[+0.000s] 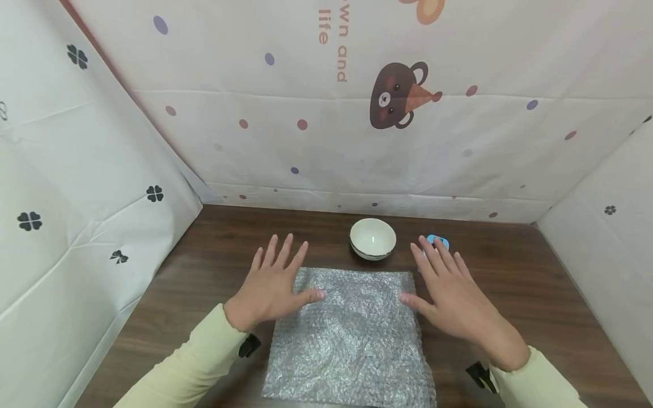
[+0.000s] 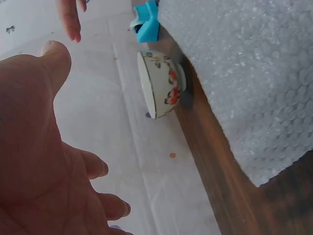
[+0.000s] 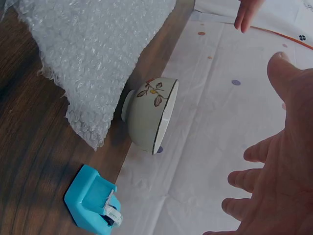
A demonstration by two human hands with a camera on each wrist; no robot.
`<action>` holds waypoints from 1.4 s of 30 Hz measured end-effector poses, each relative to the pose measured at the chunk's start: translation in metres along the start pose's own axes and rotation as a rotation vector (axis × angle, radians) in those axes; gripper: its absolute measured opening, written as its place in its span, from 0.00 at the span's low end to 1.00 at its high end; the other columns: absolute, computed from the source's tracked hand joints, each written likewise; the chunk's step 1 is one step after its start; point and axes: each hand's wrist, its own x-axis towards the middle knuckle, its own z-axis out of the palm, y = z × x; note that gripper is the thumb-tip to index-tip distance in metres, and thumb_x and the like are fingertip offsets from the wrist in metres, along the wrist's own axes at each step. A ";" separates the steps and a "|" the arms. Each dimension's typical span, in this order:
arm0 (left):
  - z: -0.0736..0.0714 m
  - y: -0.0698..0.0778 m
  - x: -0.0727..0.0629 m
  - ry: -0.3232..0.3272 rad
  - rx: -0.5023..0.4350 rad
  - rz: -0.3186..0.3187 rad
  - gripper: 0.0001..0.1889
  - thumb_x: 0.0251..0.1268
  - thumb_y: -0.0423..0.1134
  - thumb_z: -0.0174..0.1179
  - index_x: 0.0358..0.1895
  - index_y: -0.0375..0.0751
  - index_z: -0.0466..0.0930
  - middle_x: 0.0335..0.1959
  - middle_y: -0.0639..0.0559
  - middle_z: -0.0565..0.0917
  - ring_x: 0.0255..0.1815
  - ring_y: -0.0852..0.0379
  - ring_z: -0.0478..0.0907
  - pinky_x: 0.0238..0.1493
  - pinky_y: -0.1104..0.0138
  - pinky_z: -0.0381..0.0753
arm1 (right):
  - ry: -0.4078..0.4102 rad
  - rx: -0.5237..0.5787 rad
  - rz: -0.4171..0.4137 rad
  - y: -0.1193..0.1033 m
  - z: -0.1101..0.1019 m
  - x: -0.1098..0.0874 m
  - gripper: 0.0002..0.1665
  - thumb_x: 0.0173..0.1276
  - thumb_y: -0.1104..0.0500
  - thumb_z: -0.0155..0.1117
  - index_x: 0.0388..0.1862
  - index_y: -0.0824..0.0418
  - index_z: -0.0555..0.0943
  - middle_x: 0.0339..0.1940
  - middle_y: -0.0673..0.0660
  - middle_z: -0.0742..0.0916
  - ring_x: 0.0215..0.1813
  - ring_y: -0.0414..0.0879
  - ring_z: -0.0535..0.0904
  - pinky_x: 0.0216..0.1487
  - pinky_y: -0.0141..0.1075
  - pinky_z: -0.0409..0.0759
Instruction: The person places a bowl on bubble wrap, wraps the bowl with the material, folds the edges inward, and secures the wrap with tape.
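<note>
A sheet of bubble wrap [image 1: 352,340] lies flat on the dark wooden table. My left hand [image 1: 272,289] is over its far left corner, fingers spread and holding nothing. On the other side my right hand [image 1: 454,300] hovers likewise, palm down with the thumb toward the sheet. Just past the sheet's far edge stands a white bowl [image 1: 373,238], upright, with a floral pattern on its outside [image 3: 151,115]. A blue tape dispenser [image 3: 93,200] sits right of the bowl; in the head view my right fingers partly cover it.
The brown table [image 1: 515,272] meets a patterned cloth wall [image 1: 326,153] behind the bowl. More cloth hangs at the left [image 1: 92,226] and the right [image 1: 607,249] of the table.
</note>
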 end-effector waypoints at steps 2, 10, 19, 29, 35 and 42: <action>0.003 0.000 -0.001 -0.013 -0.001 0.003 0.54 0.65 0.78 0.51 0.86 0.52 0.45 0.88 0.40 0.41 0.88 0.33 0.32 0.83 0.33 0.40 | -0.007 0.007 0.000 0.000 0.001 -0.002 0.60 0.75 0.29 0.56 0.88 0.56 0.40 0.90 0.60 0.45 0.89 0.64 0.35 0.83 0.68 0.40; 0.016 0.000 -0.007 -0.052 -0.027 0.028 0.54 0.66 0.76 0.54 0.86 0.52 0.44 0.88 0.40 0.40 0.88 0.33 0.32 0.84 0.34 0.40 | -0.028 0.025 0.006 0.000 0.007 -0.006 0.61 0.74 0.30 0.59 0.88 0.56 0.41 0.90 0.60 0.46 0.89 0.65 0.36 0.83 0.68 0.39; 0.030 -0.003 -0.013 -0.089 -0.052 0.054 0.54 0.66 0.74 0.57 0.86 0.51 0.45 0.88 0.40 0.40 0.88 0.34 0.32 0.84 0.35 0.43 | -0.038 0.023 0.001 -0.001 0.016 -0.008 0.61 0.71 0.32 0.63 0.87 0.59 0.46 0.89 0.63 0.50 0.88 0.67 0.40 0.81 0.71 0.45; 0.044 -0.006 -0.015 -0.172 -0.073 0.086 0.58 0.63 0.73 0.61 0.86 0.47 0.45 0.87 0.36 0.40 0.87 0.31 0.34 0.84 0.37 0.48 | -0.057 0.050 0.007 0.002 0.023 -0.009 0.62 0.70 0.32 0.64 0.88 0.56 0.44 0.89 0.61 0.49 0.89 0.65 0.39 0.81 0.70 0.44; 0.053 -0.009 -0.015 -0.187 -0.060 0.107 0.60 0.58 0.74 0.64 0.86 0.45 0.47 0.87 0.34 0.42 0.87 0.30 0.37 0.84 0.38 0.50 | -0.052 0.038 -0.004 0.003 0.026 -0.009 0.62 0.71 0.30 0.62 0.88 0.56 0.45 0.89 0.61 0.50 0.89 0.64 0.39 0.82 0.70 0.46; 0.064 -0.011 -0.015 -0.249 -0.044 0.131 0.64 0.52 0.75 0.67 0.86 0.47 0.45 0.86 0.32 0.42 0.87 0.31 0.39 0.84 0.43 0.55 | -0.069 0.030 -0.001 0.004 0.031 -0.011 0.61 0.71 0.32 0.64 0.88 0.56 0.46 0.89 0.62 0.51 0.89 0.65 0.41 0.81 0.71 0.47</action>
